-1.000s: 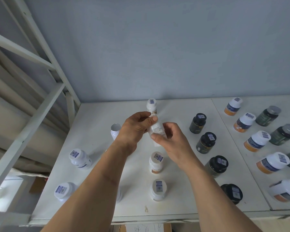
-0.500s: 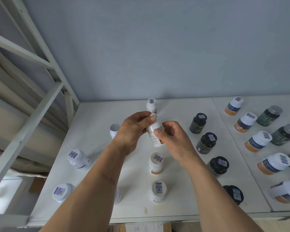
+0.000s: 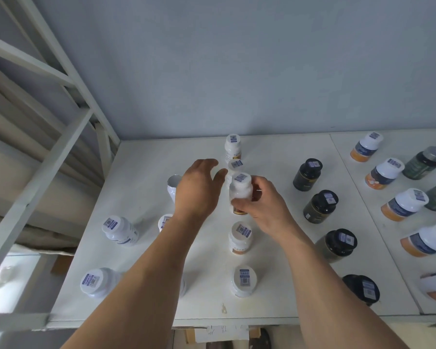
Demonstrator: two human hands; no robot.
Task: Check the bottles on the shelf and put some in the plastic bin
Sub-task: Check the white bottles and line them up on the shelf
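the right hand (image 3: 264,210) holds a small white pill bottle (image 3: 240,191) near the middle of the frame, fingers and thumb curled round its smooth round body. the bottle stands up straight, cap on top, long way going up and down. a little square code sticker sits on its flat cap. an orange band shows at its bottom, but the fingers hide most of the label.

the left hand (image 3: 198,190) is just left of the bottle with fingers spread and loose, holding nothing.

the bottle is above the white shelf (image 3: 146,260), which looks flat and a bit scuffed. more white round bottles stand in a line above and below it, like the front white bottle (image 3: 244,280) low in the frame. shiny black bottles (image 3: 320,209) stand to the right. the left arm hides part of a bottle at lower middle. bottles at the right edge are cut off. a white metal frame (image 3: 43,152) crosses the upper left.
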